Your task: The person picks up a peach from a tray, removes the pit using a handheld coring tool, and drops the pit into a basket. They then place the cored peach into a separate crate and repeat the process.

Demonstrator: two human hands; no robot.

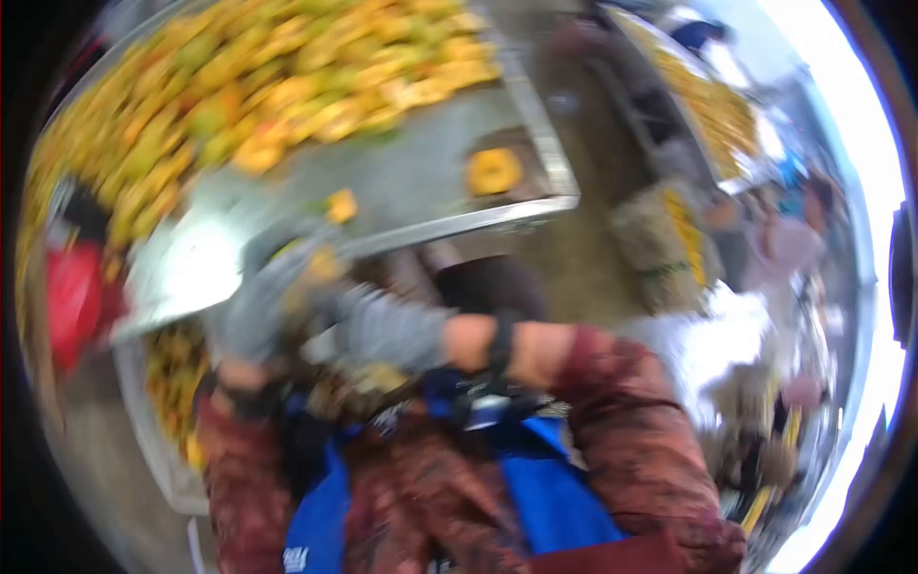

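Note:
Both hands wear grey gloves and are close together, smeared by motion, over the near edge of a metal tray [402,172]. My left hand [253,301] looks curled, and a yellow patch shows at its fingers. Coming in from the right, my right hand [320,287] is bent in against the left, with another yellowish patch beside it; the blur hides what either one grips. A small yellow-orange piece of fruit [341,206] lies on the tray just beyond them. Farther right on the tray sits a rounder yellow piece with a darker centre [494,172].
A large heap of yellow and greenish cut fruit [287,86] covers the tray's far and left parts. Below its left edge stands a pale crate [143,411] holding more pieces. A red item [75,297] hangs at left. Sacks [660,249] and another laden tray [708,105] are at right.

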